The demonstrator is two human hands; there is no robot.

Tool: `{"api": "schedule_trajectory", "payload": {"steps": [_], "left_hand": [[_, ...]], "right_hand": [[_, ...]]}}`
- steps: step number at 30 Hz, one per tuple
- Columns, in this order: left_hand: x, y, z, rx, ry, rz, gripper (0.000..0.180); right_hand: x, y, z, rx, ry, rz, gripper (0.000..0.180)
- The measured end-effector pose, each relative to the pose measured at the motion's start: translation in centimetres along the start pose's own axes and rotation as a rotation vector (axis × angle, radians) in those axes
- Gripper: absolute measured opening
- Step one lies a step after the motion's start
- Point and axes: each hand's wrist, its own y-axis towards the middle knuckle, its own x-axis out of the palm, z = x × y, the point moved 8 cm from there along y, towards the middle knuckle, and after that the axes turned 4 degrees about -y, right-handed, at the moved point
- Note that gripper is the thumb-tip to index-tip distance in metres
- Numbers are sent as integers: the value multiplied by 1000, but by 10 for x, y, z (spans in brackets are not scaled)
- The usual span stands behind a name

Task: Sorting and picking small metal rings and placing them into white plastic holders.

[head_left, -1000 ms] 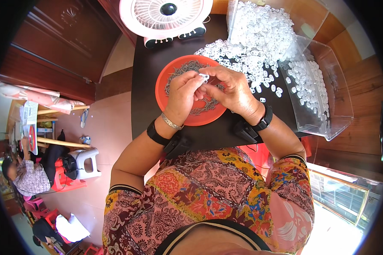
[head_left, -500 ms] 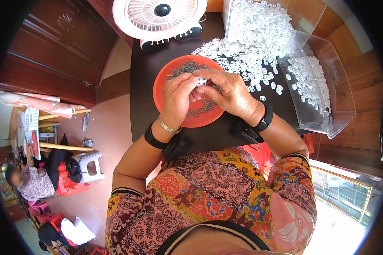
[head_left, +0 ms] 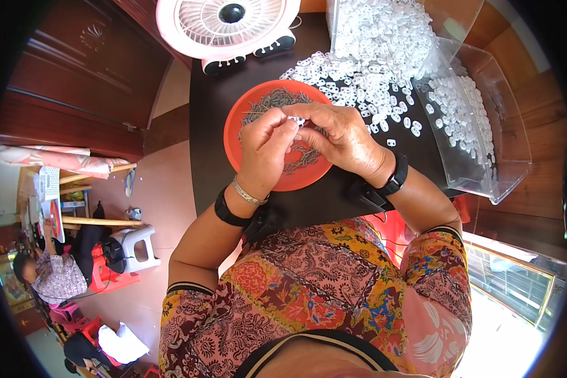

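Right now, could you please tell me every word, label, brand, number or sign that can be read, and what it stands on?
None can be read.
White piece between left hand and right hand: too small to tell any marking.
Loose white pieces: likewise too small.
Fan: no legible lettering.

White piece (head_left: 298,120) between left hand (head_left: 264,143) and right hand (head_left: 349,137), less visible than before
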Motion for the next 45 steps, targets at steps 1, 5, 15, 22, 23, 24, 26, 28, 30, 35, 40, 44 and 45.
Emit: {"api": "schedule_trajectory", "payload": {"steps": [1,5,15,22,23,24,26,28,30,35,40,44,45], "left_hand": [[0,0,1,-6,-5,14,17],[-1,-1,3,-9,4,20,17],[2,1,-14,-68,-56,54,21],[-4,-4,1,-18,-33,25,24],[-3,-4,2,-19,-30,21,24],[-2,-4,5,-5,-27,12,25],[-2,-4,6,7,-20,0,25],[-3,-4,5,17,-45,-5,26],[-2,-4,6,11,-41,-4,27],[0,-7,13,48,-1,-28,29],[4,-8,25,170,86,-18,28],[4,-9,23,185,157,-31,28],[4,-10,22,185,142,-21,27]], "right_hand": [[-1,-1,-1,-20,-15,18,35],[-1,0,-4,-10,-31,19,36],[0,-6,10,57,-43,18,31],[1,0,-4,44,-2,14,31],[0,0,-4,46,-2,19,31],[0,0,-3,61,-6,6,31],[1,-1,-2,78,-7,-1,31],[1,-1,-3,64,-11,3,30],[-1,0,-5,58,-13,6,30],[-4,0,-7,49,33,19,36],[-6,0,-6,47,120,53,28],[-3,-4,3,119,184,7,33],[-3,-4,3,115,183,8,33]]}}
